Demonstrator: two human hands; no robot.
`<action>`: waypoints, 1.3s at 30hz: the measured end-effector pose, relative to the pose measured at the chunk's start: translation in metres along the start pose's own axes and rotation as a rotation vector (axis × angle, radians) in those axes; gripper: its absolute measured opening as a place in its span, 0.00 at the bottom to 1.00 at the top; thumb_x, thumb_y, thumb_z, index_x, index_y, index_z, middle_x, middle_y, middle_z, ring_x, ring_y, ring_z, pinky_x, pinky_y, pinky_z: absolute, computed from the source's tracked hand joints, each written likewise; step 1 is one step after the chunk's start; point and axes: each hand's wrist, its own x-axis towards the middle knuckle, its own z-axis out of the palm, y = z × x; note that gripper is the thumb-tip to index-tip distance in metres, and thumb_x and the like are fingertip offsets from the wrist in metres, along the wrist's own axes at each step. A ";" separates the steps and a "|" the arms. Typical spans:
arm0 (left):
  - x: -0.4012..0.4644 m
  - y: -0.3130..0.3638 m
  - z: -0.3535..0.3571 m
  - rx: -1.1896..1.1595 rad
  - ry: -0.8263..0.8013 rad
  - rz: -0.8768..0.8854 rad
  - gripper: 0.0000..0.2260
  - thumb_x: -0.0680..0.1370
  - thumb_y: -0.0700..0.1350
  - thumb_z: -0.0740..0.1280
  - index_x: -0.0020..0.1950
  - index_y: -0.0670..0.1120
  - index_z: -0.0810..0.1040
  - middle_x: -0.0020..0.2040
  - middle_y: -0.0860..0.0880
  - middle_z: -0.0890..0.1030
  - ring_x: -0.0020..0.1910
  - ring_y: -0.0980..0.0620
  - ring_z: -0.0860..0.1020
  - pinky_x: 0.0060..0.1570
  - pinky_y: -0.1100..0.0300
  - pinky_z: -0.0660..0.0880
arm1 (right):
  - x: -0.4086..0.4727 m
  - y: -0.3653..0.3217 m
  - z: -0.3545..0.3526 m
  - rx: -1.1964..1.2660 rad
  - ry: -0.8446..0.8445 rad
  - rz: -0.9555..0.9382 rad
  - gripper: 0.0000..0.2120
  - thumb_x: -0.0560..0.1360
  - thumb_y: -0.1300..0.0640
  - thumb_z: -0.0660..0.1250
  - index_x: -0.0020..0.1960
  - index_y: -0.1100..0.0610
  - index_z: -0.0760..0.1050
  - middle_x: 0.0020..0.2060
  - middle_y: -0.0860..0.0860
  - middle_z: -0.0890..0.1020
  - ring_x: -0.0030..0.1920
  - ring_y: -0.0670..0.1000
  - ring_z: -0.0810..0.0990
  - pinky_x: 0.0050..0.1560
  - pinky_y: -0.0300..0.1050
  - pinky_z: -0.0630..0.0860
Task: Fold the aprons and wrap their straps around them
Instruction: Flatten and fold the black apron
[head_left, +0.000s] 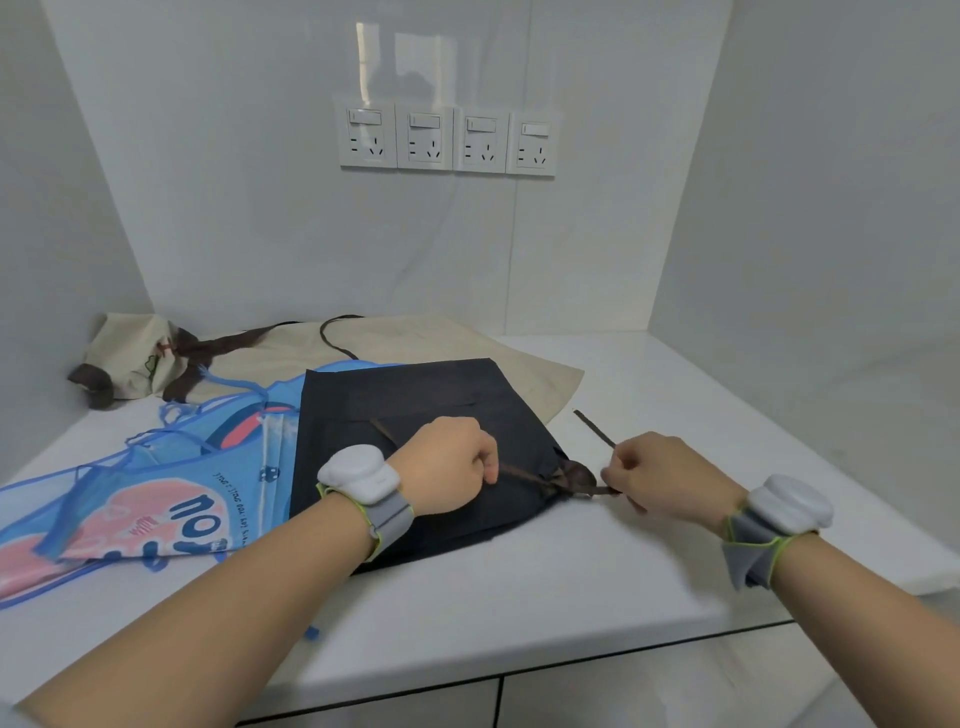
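head view looks down on a smooth white counter (597, 561) set in a pale corner, and largest on it is a beige apron (415, 343) spread flat at the back, matte and lightly creased, its dark brown straps (208, 358) bunched at the far left. over its left front lies a glossy blue apron (156, 493), plastic-looking, printed with pink shapes and lettering, its thin blue ties (171, 415) loose and still unfolded. in the middle sits the dark navy apron (405, 400), already folded to a neat flat rectangle of crisp woven cloth, so by my reading the step in hand is binding this one with its own straps. the left hand (447, 473) rests on the navy fold, fingers curled and pinching the brown strap (519, 474) where it runs across the cloth. the right hand (660, 478), just off the fold's right corner, pinches the other narrow strap end (595, 428), which sticks up stiff and ribbon-like. between the two hands the straps meet in a small gathered bunch (574, 475) at the corner. the next move probably calls for pulling both ends taut, evenly, so the knot seats without dragging the fold askew. four white sockets (447, 137) line the wall behind.
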 end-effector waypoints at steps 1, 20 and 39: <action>0.006 0.004 0.003 0.067 0.040 -0.008 0.16 0.78 0.38 0.57 0.54 0.52 0.82 0.53 0.51 0.76 0.52 0.48 0.76 0.56 0.54 0.74 | -0.001 0.002 -0.005 -0.049 -0.039 0.007 0.11 0.74 0.53 0.63 0.35 0.55 0.78 0.24 0.47 0.81 0.31 0.46 0.76 0.35 0.39 0.70; 0.027 0.038 0.023 -1.119 0.006 -0.100 0.08 0.72 0.47 0.76 0.35 0.48 0.81 0.39 0.44 0.77 0.33 0.51 0.67 0.32 0.60 0.61 | -0.001 -0.007 0.039 1.669 -0.155 -0.013 0.07 0.72 0.65 0.66 0.45 0.65 0.82 0.29 0.55 0.69 0.21 0.45 0.58 0.25 0.39 0.51; 0.027 0.037 0.017 -0.763 -0.172 -0.125 0.13 0.75 0.53 0.72 0.39 0.43 0.80 0.35 0.47 0.72 0.34 0.52 0.68 0.33 0.64 0.67 | -0.002 -0.013 0.043 0.082 0.273 -0.477 0.03 0.79 0.54 0.58 0.49 0.46 0.68 0.41 0.42 0.77 0.39 0.46 0.75 0.43 0.45 0.73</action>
